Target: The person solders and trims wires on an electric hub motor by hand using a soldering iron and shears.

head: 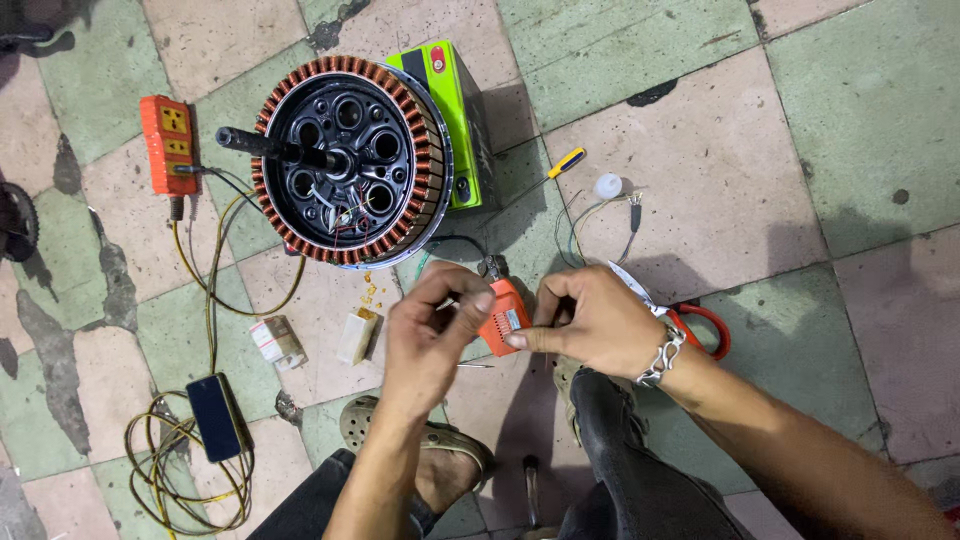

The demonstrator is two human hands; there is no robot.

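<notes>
My left hand (430,335) and my right hand (590,322) meet over a small orange box-shaped device (503,317), both gripping it from opposite sides. The left fingers also pinch a thin wire or pin at the device's top. A bracelet sits on my right wrist. A round motor stator (345,160) with copper windings and a black shaft stands on the tiled floor just beyond my hands. It leans against a green battery box (450,100).
Red-handled scissors (690,320) lie under my right wrist. A yellow-handled screwdriver (560,165), a white cap and loose wires lie to the right of the stator. An orange power strip (168,145), yellow cable, a dark phone (215,415) and small boxes lie left.
</notes>
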